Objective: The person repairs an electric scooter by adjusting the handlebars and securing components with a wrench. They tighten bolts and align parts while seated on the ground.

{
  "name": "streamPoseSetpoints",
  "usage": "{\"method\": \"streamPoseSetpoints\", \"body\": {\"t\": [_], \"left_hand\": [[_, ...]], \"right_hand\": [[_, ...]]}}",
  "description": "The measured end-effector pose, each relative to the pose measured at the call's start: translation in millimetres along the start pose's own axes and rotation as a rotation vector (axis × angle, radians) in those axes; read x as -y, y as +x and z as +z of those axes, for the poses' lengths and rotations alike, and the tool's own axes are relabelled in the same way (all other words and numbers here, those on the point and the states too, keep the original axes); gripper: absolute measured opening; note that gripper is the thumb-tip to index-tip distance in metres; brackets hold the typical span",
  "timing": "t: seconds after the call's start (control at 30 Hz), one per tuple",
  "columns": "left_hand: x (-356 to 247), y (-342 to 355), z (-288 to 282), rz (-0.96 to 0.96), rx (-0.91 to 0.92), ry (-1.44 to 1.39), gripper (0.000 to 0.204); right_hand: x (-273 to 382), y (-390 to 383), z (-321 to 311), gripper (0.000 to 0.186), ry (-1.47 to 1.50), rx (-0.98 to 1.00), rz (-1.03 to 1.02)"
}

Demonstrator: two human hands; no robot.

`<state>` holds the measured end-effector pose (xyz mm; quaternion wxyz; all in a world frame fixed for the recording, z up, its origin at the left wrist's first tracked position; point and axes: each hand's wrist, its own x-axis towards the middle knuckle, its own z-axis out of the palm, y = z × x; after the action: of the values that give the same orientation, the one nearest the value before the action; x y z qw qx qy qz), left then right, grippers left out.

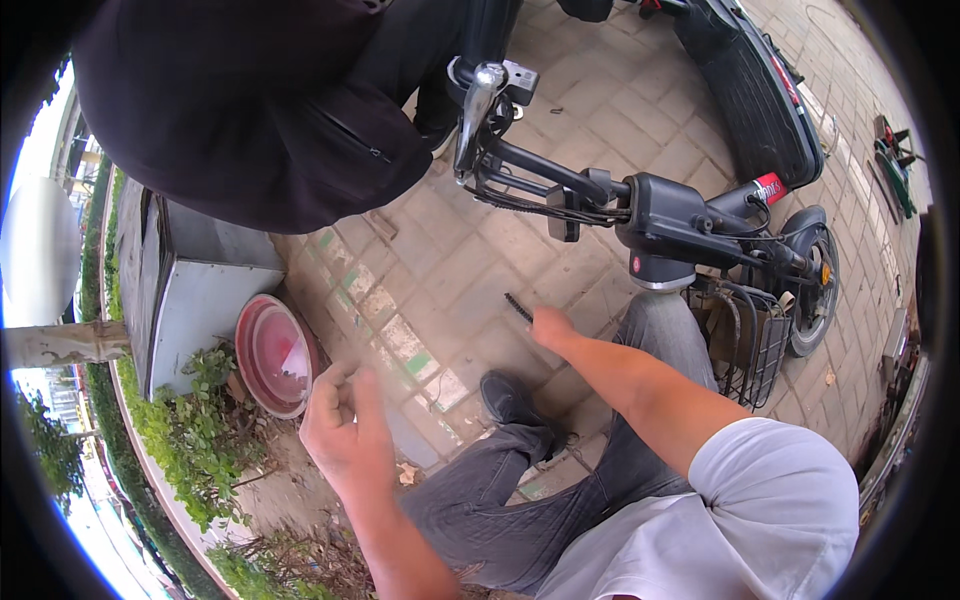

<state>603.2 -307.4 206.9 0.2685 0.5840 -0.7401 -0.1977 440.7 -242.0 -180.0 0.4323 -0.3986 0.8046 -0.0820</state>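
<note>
My right hand (551,327) is closed around a short, thin black rod with a ridged surface (518,307). The rod points up and left over the paving, and its exact kind is not clear. My left hand (343,425) is raised near the red basin (242,345), slightly blurred. Its fingers curl loosely with the thumb apart, and nothing shows in it. The basin, with a pale patch inside, sits tilted against a grey metal box (205,262). Right of my right hand stands a black electric scooter (665,215), its handlebar reaching toward the middle.
A person in dark clothes (250,110) is close at the upper left, beside the handlebar. The scooter's wire basket (745,345) is beside my knee. Green shrubs (185,440) border the brick paving (455,265) on the left. A green-and-black object (893,170) lies far right.
</note>
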Motion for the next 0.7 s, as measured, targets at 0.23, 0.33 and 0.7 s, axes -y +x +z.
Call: {"method": "streamPoseSetpoints", "body": {"t": [0.23,0.33,0.7], "left_hand": [[10,-25,-22,-0.01,0.053,0.015,0.02],[4,-21,-16,0.006,0.104,0.023,0.024],[-3,43,104,-0.058,0.573,-0.022,0.059]], "right_hand": [[-7,24,38,0.041,-0.039,-0.079,0.105],[3,9,37,0.039,-0.006,0.002,0.122],[78,-154,-163,0.032,0.87,-0.156,-0.539]]}}
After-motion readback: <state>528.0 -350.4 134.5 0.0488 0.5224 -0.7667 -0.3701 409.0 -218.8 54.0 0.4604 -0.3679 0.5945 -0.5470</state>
